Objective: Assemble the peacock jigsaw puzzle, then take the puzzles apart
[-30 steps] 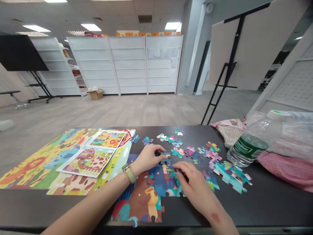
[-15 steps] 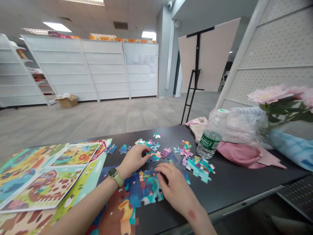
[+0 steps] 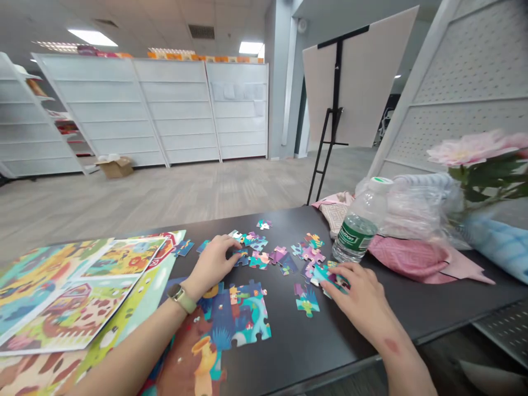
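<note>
My left hand (image 3: 214, 259) is bent, its thumb and fingertips closed at a small dark-blue puzzle piece (image 3: 242, 258). My right hand (image 3: 358, 289) has its thumb and fingers on the edges of a teal group of puzzle pieces (image 3: 324, 274), partly covering it. Between my arms lies a joined puzzle section (image 3: 247, 313) with blue, teal and brown parts. A purple and green-teal piece (image 3: 307, 301) sits alone to its right. More loose pieces (image 3: 287, 264) are spread between my hands.
Printed picture sheets (image 3: 103, 297) cover the table's left side. A water bottle (image 3: 358, 231) stands right of the pieces, beside a pink cloth (image 3: 408, 256), clear plastic wrapping (image 3: 424, 206) and pink flowers (image 3: 474, 148). The dark table's front edge (image 3: 330, 374) runs below my right arm.
My right hand has moved right, from the joined section to the teal group. My left hand has shifted slightly left. The purple and green-teal piece now shows fully.
</note>
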